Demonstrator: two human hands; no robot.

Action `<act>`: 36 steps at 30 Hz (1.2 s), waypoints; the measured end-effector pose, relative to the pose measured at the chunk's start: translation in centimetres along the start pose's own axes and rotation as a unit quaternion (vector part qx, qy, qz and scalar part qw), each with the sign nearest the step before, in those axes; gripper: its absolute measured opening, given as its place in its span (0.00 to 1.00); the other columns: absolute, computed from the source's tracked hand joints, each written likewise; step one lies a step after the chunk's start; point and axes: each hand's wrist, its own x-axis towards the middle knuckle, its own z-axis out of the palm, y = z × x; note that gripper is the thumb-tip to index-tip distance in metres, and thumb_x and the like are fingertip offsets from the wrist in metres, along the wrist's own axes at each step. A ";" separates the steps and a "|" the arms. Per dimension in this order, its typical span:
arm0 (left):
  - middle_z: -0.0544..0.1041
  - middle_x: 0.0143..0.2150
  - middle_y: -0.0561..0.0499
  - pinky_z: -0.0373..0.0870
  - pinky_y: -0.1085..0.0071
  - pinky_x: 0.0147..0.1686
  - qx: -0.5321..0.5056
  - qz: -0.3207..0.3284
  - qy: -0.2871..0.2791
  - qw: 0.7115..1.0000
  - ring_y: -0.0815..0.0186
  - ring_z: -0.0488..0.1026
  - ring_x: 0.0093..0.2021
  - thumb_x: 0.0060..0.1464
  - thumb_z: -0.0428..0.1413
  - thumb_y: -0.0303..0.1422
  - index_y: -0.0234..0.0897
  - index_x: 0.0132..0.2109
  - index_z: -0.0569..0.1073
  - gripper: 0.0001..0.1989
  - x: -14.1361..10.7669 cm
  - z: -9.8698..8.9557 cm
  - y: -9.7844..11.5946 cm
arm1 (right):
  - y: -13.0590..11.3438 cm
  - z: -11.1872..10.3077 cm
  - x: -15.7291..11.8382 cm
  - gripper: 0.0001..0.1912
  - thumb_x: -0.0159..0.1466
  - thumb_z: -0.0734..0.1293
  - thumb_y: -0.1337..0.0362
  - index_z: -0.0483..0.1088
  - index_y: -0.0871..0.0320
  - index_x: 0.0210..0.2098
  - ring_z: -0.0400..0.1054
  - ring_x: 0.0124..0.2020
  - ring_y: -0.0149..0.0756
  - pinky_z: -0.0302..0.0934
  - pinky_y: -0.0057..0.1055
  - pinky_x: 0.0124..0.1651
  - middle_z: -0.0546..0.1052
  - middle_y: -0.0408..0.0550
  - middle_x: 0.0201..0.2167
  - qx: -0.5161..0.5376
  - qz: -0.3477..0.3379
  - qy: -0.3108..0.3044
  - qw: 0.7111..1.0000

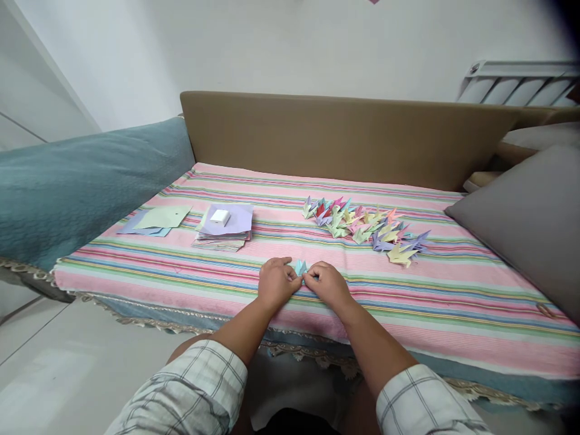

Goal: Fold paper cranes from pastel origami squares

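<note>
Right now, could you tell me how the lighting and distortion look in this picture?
Head view: soft, even light, no glare on the striped cover; wide-angle bend curves the sofa back; top right corner darkens; the blue paper between left hand and right hand looks small, slightly soft.

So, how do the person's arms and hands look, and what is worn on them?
Both hands, the left hand and the right hand, are bare: no gloves, rings or watch visible. The forearms are uncovered. Each arm has a short sleeve of pale checked cloth with thin dark lines.
</note>
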 end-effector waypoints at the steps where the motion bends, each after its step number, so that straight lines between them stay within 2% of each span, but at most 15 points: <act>1: 0.77 0.47 0.48 0.63 0.62 0.50 -0.001 0.000 0.004 1.000 0.57 0.70 0.49 0.43 0.60 0.34 0.39 0.26 0.75 0.04 0.0 0.0 0.0 | 0.0 0.0 0.0 0.12 0.56 0.64 0.64 0.66 0.56 0.18 0.65 0.33 0.33 0.57 0.28 0.37 0.72 0.45 0.27 -0.003 0.001 0.002 1.000; 6: 0.77 0.44 0.49 0.63 0.63 0.48 -0.005 0.009 0.012 1.000 0.58 0.71 0.46 0.44 0.60 0.34 0.39 0.33 0.72 0.07 -0.2 0.0 -0.2 | -0.1 0.2 0.0 0.11 0.56 0.65 0.63 0.65 0.56 0.18 0.64 0.32 0.33 0.56 0.28 0.35 0.71 0.45 0.26 -0.019 0.005 0.012 1.000; 12: 0.72 0.54 0.51 0.59 0.60 0.53 -0.001 0.031 -0.002 1.000 0.57 0.67 0.52 0.46 0.60 0.33 0.42 0.38 0.75 0.09 -0.4 0.2 -0.5 | -0.2 0.3 -0.1 0.11 0.56 0.64 0.64 0.64 0.56 0.18 0.64 0.32 0.34 0.54 0.28 0.35 0.70 0.45 0.26 -0.037 0.004 0.011 0.999; 22: 0.71 0.56 0.47 0.59 0.57 0.55 0.058 0.047 -0.027 0.997 0.55 0.67 0.53 0.50 0.57 0.36 0.44 0.44 0.78 0.13 -0.4 0.2 -0.7 | -0.1 0.5 -0.1 0.11 0.56 0.64 0.65 0.62 0.56 0.18 0.63 0.32 0.34 0.53 0.29 0.35 0.69 0.45 0.25 -0.042 -0.007 0.020 0.999; 27: 0.70 0.56 0.46 0.59 0.57 0.55 0.078 0.039 -0.027 0.996 0.55 0.66 0.53 0.51 0.56 0.38 0.44 0.44 0.78 0.13 -0.5 0.2 -0.4 | 0.0 0.7 -0.5 0.02 0.56 0.64 0.65 0.66 0.56 0.28 0.63 0.34 0.36 0.54 0.29 0.36 0.70 0.44 0.29 -0.049 0.002 0.046 0.998; 30: 0.70 0.57 0.46 0.58 0.57 0.55 0.086 0.032 -0.028 0.995 0.55 0.65 0.54 0.51 0.56 0.39 0.44 0.45 0.78 0.14 -0.5 0.1 -0.2 | 0.0 0.7 -0.6 0.05 0.59 0.63 0.66 0.69 0.56 0.35 0.64 0.39 0.37 0.56 0.30 0.40 0.72 0.45 0.35 -0.047 -0.025 0.032 0.998; 36: 0.69 0.57 0.46 0.58 0.57 0.55 0.092 0.030 -0.032 0.995 0.54 0.65 0.54 0.51 0.56 0.39 0.45 0.44 0.78 0.14 -0.5 0.1 -0.3 | -0.1 0.8 -0.7 0.07 0.60 0.63 0.66 0.73 0.56 0.35 0.63 0.42 0.39 0.56 0.32 0.45 0.72 0.50 0.36 -0.095 -0.043 0.021 0.994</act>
